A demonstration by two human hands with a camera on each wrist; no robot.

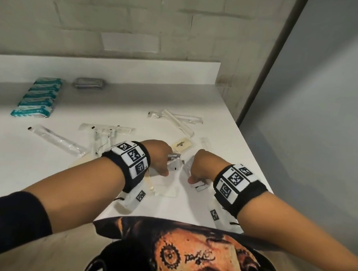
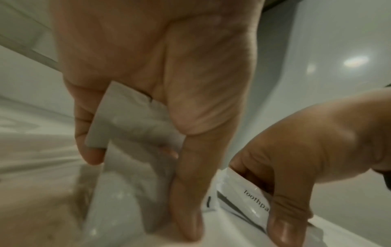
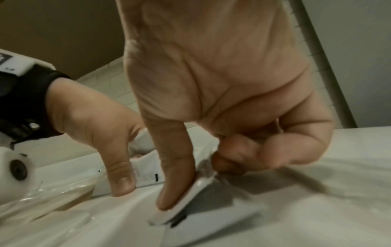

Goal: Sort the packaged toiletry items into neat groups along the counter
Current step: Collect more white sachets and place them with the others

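Both hands work close together over the white counter [image 1: 28, 164] near its front edge. My left hand [image 1: 166, 167] pinches a small white packet [image 2: 127, 133] between thumb and fingers. In the left wrist view the packet stands on edge against the counter. Beside it my right hand [image 1: 191, 176] pinches a white toothpaste sachet [image 3: 190, 200], thumb on top and curled fingers behind. The word "Toothpa" shows on this sachet [image 2: 243, 197]. Clear-wrapped items [image 1: 168, 189] lie under and between the hands.
A row of teal packs [image 1: 37, 97] lies at the back left, with a grey stack [image 1: 89, 83] beside it. Clear-wrapped long items [image 1: 175, 117] [image 1: 106, 130] [image 1: 57, 141] and a cream sachet [image 1: 182, 145] are scattered mid-counter. The counter's right edge [image 1: 249, 142] is near.
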